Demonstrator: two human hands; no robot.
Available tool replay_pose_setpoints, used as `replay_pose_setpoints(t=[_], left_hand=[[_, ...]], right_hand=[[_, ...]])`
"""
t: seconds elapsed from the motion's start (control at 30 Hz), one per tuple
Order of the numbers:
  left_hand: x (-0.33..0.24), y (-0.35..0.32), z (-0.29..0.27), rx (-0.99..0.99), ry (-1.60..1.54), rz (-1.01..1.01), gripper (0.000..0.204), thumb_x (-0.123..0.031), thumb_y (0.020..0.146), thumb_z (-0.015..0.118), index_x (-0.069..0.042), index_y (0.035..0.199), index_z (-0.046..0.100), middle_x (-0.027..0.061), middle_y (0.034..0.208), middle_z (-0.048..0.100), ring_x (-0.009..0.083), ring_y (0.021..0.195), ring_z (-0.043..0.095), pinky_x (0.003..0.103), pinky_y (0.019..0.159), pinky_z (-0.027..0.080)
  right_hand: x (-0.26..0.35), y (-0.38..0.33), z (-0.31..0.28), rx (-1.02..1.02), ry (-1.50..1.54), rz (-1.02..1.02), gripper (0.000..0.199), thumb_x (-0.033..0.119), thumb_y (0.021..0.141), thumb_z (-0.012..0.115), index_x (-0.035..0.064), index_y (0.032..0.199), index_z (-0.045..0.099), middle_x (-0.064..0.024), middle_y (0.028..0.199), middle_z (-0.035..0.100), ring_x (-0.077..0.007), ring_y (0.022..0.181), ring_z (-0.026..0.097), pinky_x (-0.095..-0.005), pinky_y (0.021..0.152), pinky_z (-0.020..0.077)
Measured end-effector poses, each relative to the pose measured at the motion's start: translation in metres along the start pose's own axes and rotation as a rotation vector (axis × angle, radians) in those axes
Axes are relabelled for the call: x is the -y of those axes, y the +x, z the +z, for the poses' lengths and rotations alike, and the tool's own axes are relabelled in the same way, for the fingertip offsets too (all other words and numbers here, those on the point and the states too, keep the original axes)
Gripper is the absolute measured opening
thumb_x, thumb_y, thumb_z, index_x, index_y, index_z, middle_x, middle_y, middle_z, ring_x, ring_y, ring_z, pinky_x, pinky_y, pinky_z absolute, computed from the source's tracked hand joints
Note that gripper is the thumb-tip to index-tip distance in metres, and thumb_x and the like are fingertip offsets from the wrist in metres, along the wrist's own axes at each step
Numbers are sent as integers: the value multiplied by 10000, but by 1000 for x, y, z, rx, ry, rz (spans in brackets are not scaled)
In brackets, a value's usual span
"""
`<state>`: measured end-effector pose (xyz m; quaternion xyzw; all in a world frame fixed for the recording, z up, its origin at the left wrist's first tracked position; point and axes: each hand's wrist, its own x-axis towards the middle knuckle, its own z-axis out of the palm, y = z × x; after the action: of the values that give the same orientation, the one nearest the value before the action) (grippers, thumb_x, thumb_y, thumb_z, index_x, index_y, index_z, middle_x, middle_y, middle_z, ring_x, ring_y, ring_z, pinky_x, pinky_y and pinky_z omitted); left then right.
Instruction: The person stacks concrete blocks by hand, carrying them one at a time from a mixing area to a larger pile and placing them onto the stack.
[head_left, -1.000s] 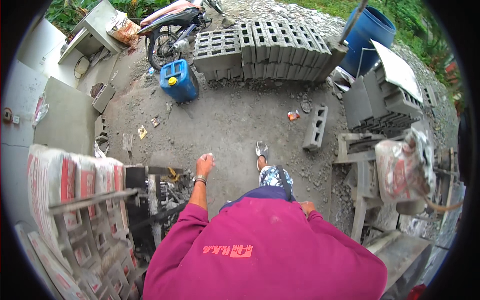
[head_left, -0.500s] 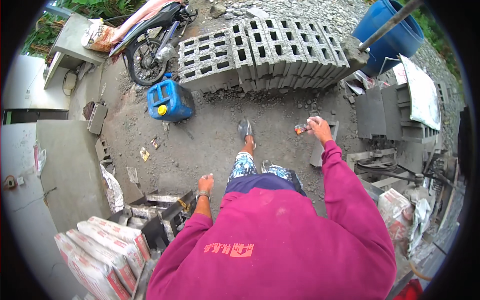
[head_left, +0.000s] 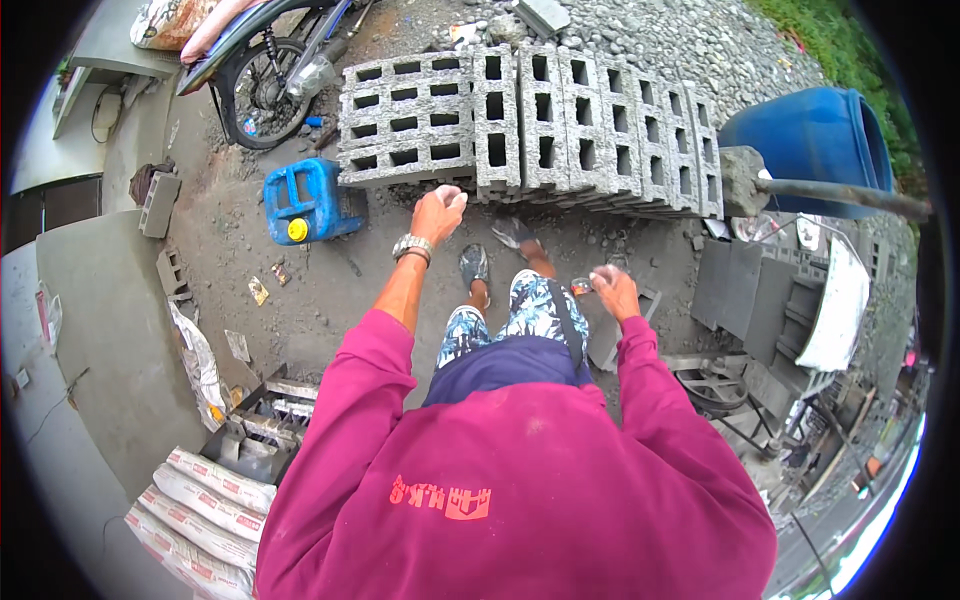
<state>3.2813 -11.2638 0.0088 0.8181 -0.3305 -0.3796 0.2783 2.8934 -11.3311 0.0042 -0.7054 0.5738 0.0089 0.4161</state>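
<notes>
Magenta long-sleeved top with red print on the back, patterned blue-white shorts, grey sandals, metal wristwatch point(head_left: 411, 246)

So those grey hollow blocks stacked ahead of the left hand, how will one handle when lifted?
The hollow blocks look like rigid concrete, probably heavy. Rough faces should grip well; open cells offer finger holds. Left hand looks empty.

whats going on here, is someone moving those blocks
A person in a magenta sweatshirt stands on a dirt yard facing a stack of grey hollow concrete blocks. The left hand, with a wristwatch, is raised in front of the stack and looks empty; the right hand hangs lower, also apparently empty. No block is being held. A blue jerrycan lies left of the stack.
</notes>
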Motion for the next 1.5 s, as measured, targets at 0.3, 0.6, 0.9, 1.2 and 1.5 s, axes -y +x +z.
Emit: replay_pose_setpoints(t=[0.3, 0.6, 0.9, 1.2, 1.5], left_hand=[[-46, 136, 43, 13, 552, 269, 474, -281, 765, 663, -43, 1168, 585, 196, 1158, 584, 363, 1087, 534, 427, 937, 436], [-47, 223, 79, 106, 1092, 617, 654, -243, 712, 698, -48, 1296, 476, 107, 1408, 395, 291, 1378, 245, 500, 1078, 271], [-43, 271, 99, 264, 1048, 524, 213, -171, 685, 653, -77, 875, 679, 92, 912, 662, 231, 1054, 579, 609, 1086, 115], [-57, 213, 76, 427, 1017, 490, 159, -185, 691, 655, -100, 822, 684, 61, 829, 668, 220, 1020, 577, 627, 1083, 135], [-42, -20, 25, 643, 839, 354, 95, -157, 698, 611, -111, 703, 694, 45, 735, 669, 192, 970, 590, 591, 1095, 149]], right_hand=[[100, 252, -9, -194, -311, -596, 357, 277, 783, 629, 77, 1078, 645, -136, 1057, 634, -322, 973, 574, -432, 864, 393], [103, 236, 18, 31, -144, -536, 350, 223, 821, 609, 21, 1107, 607, -151, 1053, 624, -309, 980, 574, -428, 854, 391], [112, 229, 41, -36, -46, -365, 434, 201, 817, 609, 13, 1199, 530, -178, 1070, 588, -339, 1008, 548, -420, 894, 390], [107, 235, 39, -65, 32, -233, 396, 175, 819, 602, -15, 1164, 563, -197, 1044, 628, -342, 981, 593, -413, 886, 433], [129, 256, 99, -82, -176, -150, 796, 269, 762, 670, -136, 1338, 299, -300, 1177, 523, -419, 1082, 513, -433, 962, 401]])
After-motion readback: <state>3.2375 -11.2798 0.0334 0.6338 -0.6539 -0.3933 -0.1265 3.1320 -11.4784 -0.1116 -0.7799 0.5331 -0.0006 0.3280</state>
